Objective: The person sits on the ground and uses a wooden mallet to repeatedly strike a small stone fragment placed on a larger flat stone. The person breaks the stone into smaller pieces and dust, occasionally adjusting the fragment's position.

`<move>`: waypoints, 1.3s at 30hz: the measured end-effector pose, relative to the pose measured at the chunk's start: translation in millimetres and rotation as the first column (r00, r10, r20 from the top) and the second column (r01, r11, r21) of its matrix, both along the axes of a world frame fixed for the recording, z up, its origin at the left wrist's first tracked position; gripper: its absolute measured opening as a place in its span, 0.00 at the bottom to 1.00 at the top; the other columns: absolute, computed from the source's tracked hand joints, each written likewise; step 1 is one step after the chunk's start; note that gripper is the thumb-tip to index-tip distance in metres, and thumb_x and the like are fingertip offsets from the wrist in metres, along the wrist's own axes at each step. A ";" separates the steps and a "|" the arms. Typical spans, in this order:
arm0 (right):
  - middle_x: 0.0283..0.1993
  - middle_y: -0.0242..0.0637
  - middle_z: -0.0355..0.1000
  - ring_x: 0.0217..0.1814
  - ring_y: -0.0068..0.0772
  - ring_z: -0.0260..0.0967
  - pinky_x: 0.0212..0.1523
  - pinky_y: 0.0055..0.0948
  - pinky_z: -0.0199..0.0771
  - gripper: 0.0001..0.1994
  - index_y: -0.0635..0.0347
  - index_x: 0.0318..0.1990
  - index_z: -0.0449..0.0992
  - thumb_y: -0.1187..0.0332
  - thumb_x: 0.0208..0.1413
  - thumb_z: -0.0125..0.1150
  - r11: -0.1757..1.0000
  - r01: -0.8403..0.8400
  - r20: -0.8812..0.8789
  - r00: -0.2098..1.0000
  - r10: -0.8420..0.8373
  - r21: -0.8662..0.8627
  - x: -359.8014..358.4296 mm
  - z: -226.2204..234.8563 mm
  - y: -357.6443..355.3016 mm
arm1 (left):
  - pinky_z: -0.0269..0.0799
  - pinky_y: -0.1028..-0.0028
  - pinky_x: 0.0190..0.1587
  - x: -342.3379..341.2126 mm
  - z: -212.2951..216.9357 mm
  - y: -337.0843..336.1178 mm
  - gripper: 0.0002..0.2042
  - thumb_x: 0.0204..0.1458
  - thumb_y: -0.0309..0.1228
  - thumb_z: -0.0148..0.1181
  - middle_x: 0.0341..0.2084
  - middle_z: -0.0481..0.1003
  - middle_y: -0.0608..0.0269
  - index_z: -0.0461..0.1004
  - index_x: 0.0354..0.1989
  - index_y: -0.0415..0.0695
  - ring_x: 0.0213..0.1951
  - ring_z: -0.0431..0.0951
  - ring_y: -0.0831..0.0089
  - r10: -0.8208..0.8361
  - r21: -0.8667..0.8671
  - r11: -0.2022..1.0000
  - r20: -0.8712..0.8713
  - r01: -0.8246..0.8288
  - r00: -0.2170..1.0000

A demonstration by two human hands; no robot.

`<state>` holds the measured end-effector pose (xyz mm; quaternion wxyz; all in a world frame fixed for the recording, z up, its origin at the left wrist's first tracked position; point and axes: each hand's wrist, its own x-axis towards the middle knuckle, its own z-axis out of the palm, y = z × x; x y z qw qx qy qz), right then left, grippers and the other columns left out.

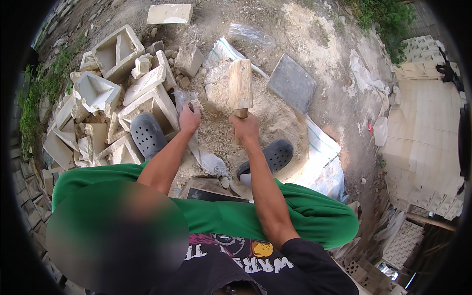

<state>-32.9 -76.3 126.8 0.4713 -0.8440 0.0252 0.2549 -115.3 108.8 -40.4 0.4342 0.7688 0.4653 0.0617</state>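
Observation:
My right hand (247,129) is wrapped round the handle of a wooden mallet (240,83), whose blocky head points away from me. Beneath and beside the mallet lies a pale, crumbly chunk (215,87), amid crushed cream-coloured rubble (216,132) on a white woven sack (322,140). To the left, my left hand (190,119) is closed, its fingertips at a small pale bit by some clear plastic; what they grip is too small to make out. My feet, in grey clogs (148,135), flank the rubble.
Broken cream-coloured hollow blocks (145,87) are heaped on the left. A grey square slab (292,83) lies on the right of the sack. Farther off are a pale rectangular block (169,14) and clear plastic wrap (251,35). Stacked blocks (423,113) stand at far right.

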 end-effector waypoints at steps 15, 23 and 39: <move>0.23 0.40 0.75 0.20 0.32 0.74 0.23 0.36 0.76 0.10 0.66 0.28 0.79 0.66 0.46 0.65 0.999 0.000 -0.296 0.955 -0.013 -0.042 -30.2 -68.6 -38.0 | 0.63 0.55 0.66 20.3 50.6 3.4 0.26 0.58 0.36 0.58 0.63 0.65 0.42 0.65 0.64 0.38 0.64 0.66 0.44 -0.277 0.388 0.892 0.068 0.231 0.958; 0.21 0.37 0.71 0.18 0.30 0.71 0.21 0.31 0.74 0.09 0.66 0.30 0.76 0.69 0.46 0.66 0.961 0.251 -0.192 0.955 -0.227 0.115 17.0 12.6 -51.8 | 0.46 0.56 0.75 92.9 43.7 -53.7 0.33 0.62 0.44 0.51 0.71 0.55 0.40 0.58 0.70 0.33 0.74 0.51 0.47 -0.422 0.584 0.694 -0.143 0.421 0.895; 0.21 0.37 0.71 0.18 0.29 0.71 0.21 0.30 0.73 0.10 0.68 0.32 0.77 0.69 0.46 0.64 0.902 0.402 -0.210 0.906 -0.367 0.157 49.7 66.0 -83.6 | 0.40 0.54 0.76 111.0 46.1 -80.4 0.33 0.63 0.43 0.54 0.73 0.48 0.36 0.55 0.72 0.36 0.76 0.43 0.46 -0.750 0.529 0.571 0.028 0.627 0.660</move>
